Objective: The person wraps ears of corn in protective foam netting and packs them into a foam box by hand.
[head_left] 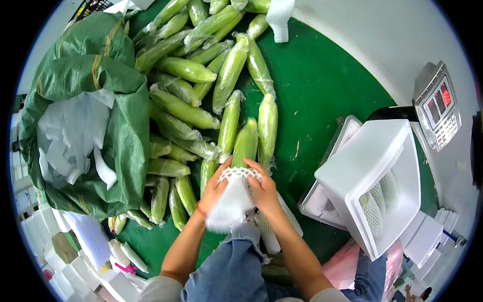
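Observation:
My left hand (213, 190) and my right hand (263, 187) are closed on opposite sides of a white foam net sleeve (232, 199), just above my knees. An ear of corn (245, 143) in green husk stands out of the sleeve's far end, its tip pointing away from me. How deep the corn sits in the net is hidden by my fingers and the mesh. The sleeve's near end is blurred. Beyond my hands lies a heap of film-wrapped corn ears (187, 111). Beside my right forearm, ears in netting (269, 234) lie partly covered.
A green woven sack (128, 151) holding white foam sleeves (75, 126) stands on the left. To the right, a white bin (347, 171) with netted corn (375, 211) rests tilted on a scale, whose display (438, 103) glows red. Another foam sleeve (280, 20) lies at the far edge.

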Demonstrator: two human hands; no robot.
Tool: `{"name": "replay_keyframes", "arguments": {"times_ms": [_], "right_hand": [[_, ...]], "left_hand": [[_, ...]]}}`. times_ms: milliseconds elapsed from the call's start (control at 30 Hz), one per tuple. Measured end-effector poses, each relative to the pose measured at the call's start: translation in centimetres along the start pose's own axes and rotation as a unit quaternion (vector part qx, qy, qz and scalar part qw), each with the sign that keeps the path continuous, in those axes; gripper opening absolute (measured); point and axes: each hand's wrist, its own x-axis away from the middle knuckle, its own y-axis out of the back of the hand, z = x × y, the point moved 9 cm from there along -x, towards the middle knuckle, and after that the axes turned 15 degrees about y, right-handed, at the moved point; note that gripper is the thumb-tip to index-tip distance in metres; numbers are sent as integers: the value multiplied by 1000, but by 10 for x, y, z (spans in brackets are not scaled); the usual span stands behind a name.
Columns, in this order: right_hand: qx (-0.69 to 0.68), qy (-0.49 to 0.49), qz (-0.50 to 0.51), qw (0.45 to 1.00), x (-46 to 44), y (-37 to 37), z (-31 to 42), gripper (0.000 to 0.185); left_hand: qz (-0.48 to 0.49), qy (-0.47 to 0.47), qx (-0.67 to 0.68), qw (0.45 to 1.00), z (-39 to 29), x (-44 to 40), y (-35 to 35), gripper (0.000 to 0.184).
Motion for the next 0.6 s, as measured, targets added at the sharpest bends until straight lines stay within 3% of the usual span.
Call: {"name": "replay_keyframes", "arguments": {"times_ms": [100,133,233,267,367,433,467,500,533,567,600], "right_hand": [[-181,-155,39,971,27,3,40,32],[-151,-163,35,974,33,3,38,29],[-92,-181,-9,979,47,6,25,25],[-92,-177,-42,979,47,8,13,25],[-41,-176,-104,978,49,18,-25,23],[-86,-268,-138,950,70,13,-82,23],[-172,-261,-190,931,76,10,-86,22],[-254,-247,-243,903,77,6,-88,22],[-255,-231,-232,910,65,10,-69,22],[-205,-190,-146,949,50,13,-48,26],[-211,-195,-184,940,40,13,-34,26]], "left_hand": [[-63,-43,-225,971,-40,81,-22,39],[-65,-55,-159,984,-30,88,-22,29],[-84,54,51,994,27,69,-4,22],[-72,-11,35,997,15,59,-9,16],[-89,-12,-38,995,59,3,4,17],[-126,-25,-181,975,47,-16,0,18],[-138,-32,-253,957,43,-25,-6,19],[-116,-178,-329,920,34,-22,-11,27],[-58,-117,-223,966,49,-26,-3,31],[11,-43,-116,992,66,-32,-3,35],[67,35,-9,997,63,-39,0,40]]}}
